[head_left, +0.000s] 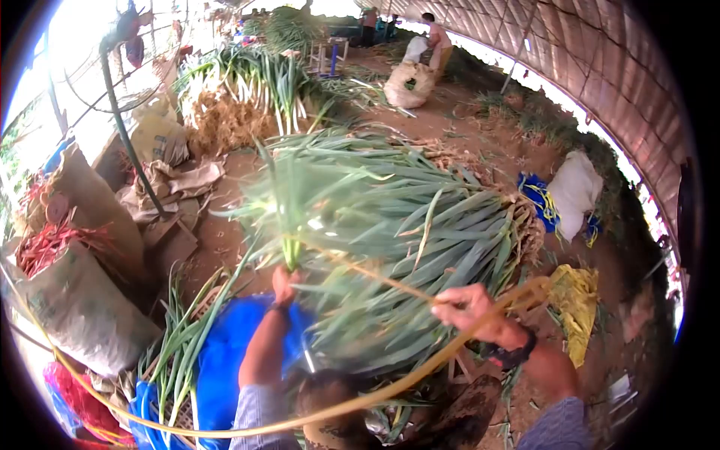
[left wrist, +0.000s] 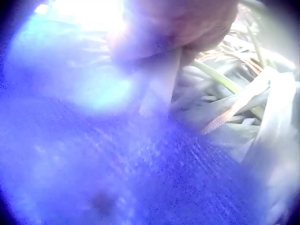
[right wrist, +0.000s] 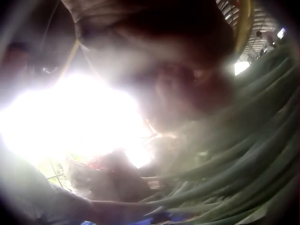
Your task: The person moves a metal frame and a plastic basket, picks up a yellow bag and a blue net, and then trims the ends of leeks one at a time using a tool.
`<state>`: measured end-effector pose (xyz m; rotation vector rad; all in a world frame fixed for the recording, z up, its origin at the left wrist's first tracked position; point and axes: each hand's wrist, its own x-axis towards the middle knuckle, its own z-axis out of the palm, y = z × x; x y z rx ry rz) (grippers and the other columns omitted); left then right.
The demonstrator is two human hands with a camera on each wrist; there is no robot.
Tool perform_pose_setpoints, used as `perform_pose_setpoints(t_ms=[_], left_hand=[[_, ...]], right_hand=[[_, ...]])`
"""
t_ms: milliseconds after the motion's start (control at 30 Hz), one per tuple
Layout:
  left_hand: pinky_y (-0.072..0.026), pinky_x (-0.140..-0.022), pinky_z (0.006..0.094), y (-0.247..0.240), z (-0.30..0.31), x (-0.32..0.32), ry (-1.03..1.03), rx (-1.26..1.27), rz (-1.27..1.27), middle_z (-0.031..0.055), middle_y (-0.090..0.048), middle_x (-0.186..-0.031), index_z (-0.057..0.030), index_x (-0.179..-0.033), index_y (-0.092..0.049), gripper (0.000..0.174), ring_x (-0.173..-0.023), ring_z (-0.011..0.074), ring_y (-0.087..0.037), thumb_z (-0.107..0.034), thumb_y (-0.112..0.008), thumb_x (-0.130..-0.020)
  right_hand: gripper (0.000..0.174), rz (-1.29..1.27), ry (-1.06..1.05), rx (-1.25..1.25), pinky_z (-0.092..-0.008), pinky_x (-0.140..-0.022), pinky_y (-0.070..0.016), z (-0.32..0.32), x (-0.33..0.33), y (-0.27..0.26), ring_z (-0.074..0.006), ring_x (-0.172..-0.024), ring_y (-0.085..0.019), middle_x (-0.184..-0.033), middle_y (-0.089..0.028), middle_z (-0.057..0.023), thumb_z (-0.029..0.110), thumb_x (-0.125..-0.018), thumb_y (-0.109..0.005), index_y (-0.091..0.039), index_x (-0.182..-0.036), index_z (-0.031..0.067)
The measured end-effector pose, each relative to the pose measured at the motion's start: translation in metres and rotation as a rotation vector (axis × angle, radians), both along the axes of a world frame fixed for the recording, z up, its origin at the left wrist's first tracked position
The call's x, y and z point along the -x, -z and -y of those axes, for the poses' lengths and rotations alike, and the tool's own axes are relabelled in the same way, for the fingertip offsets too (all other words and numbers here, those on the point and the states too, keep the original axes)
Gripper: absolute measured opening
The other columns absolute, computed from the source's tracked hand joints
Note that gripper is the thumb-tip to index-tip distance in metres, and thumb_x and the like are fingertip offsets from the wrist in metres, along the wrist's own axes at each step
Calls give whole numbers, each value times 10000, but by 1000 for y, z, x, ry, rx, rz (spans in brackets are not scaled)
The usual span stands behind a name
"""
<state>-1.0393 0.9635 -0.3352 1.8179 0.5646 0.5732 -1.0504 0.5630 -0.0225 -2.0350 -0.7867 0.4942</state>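
Observation:
My left hand point(head_left: 285, 285) grips a large green onion point(head_left: 291, 253) low on its pale stalk, over blue cloth point(head_left: 234, 334). Its leaves stand upward and look blurred in the head view. In the left wrist view, white stalk point(left wrist: 171, 82) shows below the curled fingers point(left wrist: 176, 26). My right hand point(head_left: 469, 307) holds a thin yellow-brown tube point(head_left: 375, 276), whose far end points at that stalk. A thicker yellow hose point(head_left: 375, 396) arcs across the foreground, below the right hand. Both hands are close over a broad heap of green onions point(head_left: 420, 225).
Sacks, one topped with red strips point(head_left: 56, 251), stand at the left beside a metal pole point(head_left: 127, 142). More green onions point(head_left: 289, 86) stand rooted-end down behind the heap. A white sack point(head_left: 576, 191) and yellow sheet point(head_left: 574, 300) lie right. Another person point(head_left: 439, 41) bends farther back.

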Motion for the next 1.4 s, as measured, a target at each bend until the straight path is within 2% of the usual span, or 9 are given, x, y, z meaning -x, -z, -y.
perform_pose_setpoints(t_ms=[167, 267, 300, 400, 567, 600, 867, 1200, 1400], left_hand=[[-460, -561, 425, -59, -7, -39, 65, 722, 354, 124, -570, -625, 33, -925, -619, 293, -583, 254, -578, -243, -648, -833], [-505, -626, 369, 43, -62, -127, 270, 476, 487, 78, -614, -840, -49, -993, -581, 224, -727, 215, -595, -262, -538, -942], [-518, -643, 378, 23, -35, -129, 368, 884, 615, 80, -624, -874, -57, -1004, -596, 239, -738, 218, -602, -279, -535, -943], [-518, -854, 371, -106, 22, -61, 290, 655, 413, 112, -654, -1103, 29, -1142, -643, 498, -984, 248, -618, -403, -585, -902], [-537, -755, 358, -108, 0, -53, 443, 818, 461, 119, -660, -1018, 36, -1160, -612, 388, -858, 215, -612, -283, -549, -947], [-528, -747, 351, -121, -17, -40, 481, 312, 337, 93, -665, -983, 36, -1147, -615, 384, -827, 192, -602, -283, -502, -966], [-503, -763, 346, -253, -50, 243, 519, -304, -490, 92, -678, -958, -8, -1149, -613, 470, -829, 200, -621, -320, -724, -815], [-510, -860, 453, -183, -135, 617, -11, -749, -1335, 198, -671, -1007, -54, -1220, -576, 630, -973, 359, -651, -356, -771, -703], [-486, -916, 453, -154, -82, 505, -234, -756, -465, 236, -625, -1138, 15, -1234, -530, 638, -1054, 391, -604, -268, -790, -724]], right_hand=[[125, -120, -139, -131, -229, -529, -453, -27, 31, -5, -57, -591, -556, -674, -632, -12, 104, -915, -647, -690, -970, 0], [123, -148, -208, -238, -220, -516, -447, -40, 41, 0, -49, -594, -554, -672, -626, -10, 85, -928, -629, -681, -987, -10], [123, -146, -237, -266, -218, -513, -444, -43, 42, 0, -47, -594, -553, -671, -623, -8, 80, -932, -622, -678, -989, -12], [130, -147, -264, -300, -202, -478, -401, -49, 45, -8, -37, -559, -493, -671, -578, 26, 83, -946, -592, -673, -996, -7], [185, -177, -133, -489, -192, -440, -348, -59, 19, -52, -13, -530, -421, -638, -509, 59, 165, -964, -565, -648, -927, 3], [205, -117, -109, -457, -189, -430, -338, -67, 14, -65, -17, -512, -409, -628, -495, 56, 192, -975, -563, -638, -939, 5], [214, -310, -74, -722, -188, -389, -302, -136, 14, -105, -13, -467, -367, -614, -463, 59, 226, -974, -568, -611, -920, 24], [172, -422, 68, -860, -205, -380, -304, -109, 10, -95, -35, -437, -371, -561, -432, 63, 198, -960, -587, -615, -884, 46], [168, -149, -317, -680, -185, -436, -423, -104, 89, -113, -39, -483, -455, -604, -523, 34, 171, -967, -561, -645, -936, 29]])
